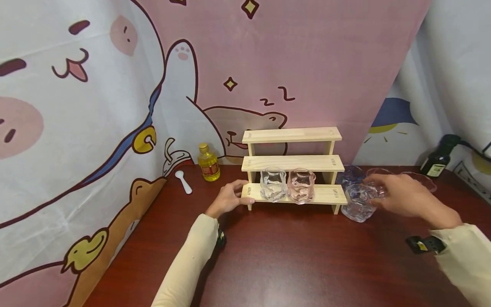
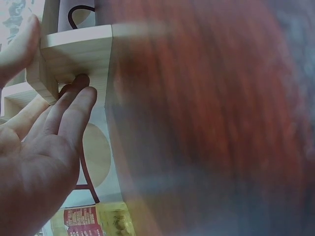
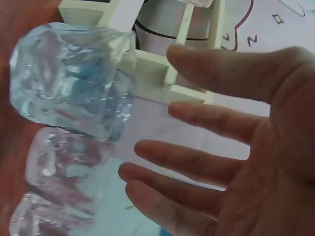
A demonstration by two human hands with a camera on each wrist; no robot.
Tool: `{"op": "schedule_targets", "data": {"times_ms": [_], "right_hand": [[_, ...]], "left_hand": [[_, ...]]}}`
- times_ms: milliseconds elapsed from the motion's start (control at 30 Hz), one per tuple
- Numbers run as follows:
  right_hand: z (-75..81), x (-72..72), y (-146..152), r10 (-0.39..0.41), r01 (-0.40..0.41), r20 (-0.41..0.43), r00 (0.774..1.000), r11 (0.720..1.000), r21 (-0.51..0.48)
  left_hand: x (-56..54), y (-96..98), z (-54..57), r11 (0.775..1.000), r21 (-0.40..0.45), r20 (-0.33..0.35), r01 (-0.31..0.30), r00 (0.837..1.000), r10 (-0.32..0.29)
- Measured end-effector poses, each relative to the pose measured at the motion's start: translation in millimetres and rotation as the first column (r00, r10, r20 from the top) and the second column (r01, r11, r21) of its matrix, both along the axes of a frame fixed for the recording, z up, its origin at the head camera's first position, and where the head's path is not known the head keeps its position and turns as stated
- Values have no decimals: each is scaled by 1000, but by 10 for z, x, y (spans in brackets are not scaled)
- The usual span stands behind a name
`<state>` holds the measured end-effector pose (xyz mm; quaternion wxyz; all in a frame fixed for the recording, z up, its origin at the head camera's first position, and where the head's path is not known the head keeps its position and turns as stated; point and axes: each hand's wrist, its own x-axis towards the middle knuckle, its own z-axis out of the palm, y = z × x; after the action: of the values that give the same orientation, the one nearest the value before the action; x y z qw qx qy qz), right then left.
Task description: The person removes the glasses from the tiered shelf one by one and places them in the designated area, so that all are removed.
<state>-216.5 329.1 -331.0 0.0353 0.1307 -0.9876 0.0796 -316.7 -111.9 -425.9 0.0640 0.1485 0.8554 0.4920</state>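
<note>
A three-step wooden shelf (image 1: 293,163) stands on the table, a clear glass (image 1: 273,185) and a pinkish glass (image 1: 301,186) side by side on its lowest step. My left hand (image 1: 229,197) grips the left end of that step; in the left wrist view the thumb lies on one side of the board and fingers on the other. Just right of the shelf is another clear glass (image 1: 356,207), with a bluish glass (image 1: 350,174) behind it. Over these glasses hovers my right hand (image 1: 408,196); in the right wrist view its fingers (image 3: 197,164) are spread, apart from the nearest glass.
More pinkish glassware (image 1: 423,181) is partly hidden behind the right hand. A dark bottle (image 1: 440,157) stands at the back right. Left of the shelf are a yellow oil bottle (image 1: 209,163) and a white spoon (image 1: 184,182). Printed cloth (image 1: 307,64) hangs behind the table.
</note>
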Motion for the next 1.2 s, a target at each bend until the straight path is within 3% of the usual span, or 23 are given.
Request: {"op": "schedule_targets", "data": {"times_ms": [133, 267, 467, 667, 967, 1200], "right_hand": [[80, 54, -178, -9, 8, -60, 998, 1000, -28], [113, 92, -400, 20, -35, -116, 993, 991, -132], [32, 96, -730, 55, -114, -187, 981, 941, -318], [-115, 42, -975, 48, -109, -145, 988, 889, -444], [-342, -121, -1165, 30, -57, -67, 997, 890, -453], [-436, -226, -1274, -27, -15, -73, 997, 849, -528]], "left_hand": [[-3, -4, -6, 1000, -12, -2, -3, 1000, 3], [-7, -6, -4, 1000, -6, -3, -12, 1000, 12], [9, -11, -12, 1000, 0, 11, -14, 1000, 14], [17, -2, -19, 1000, 5, 16, -22, 1000, 22], [9, 15, -50, 1000, 4, 13, -20, 1000, 20], [16, 20, -16, 1000, 12, 14, -16, 1000, 16]]}}
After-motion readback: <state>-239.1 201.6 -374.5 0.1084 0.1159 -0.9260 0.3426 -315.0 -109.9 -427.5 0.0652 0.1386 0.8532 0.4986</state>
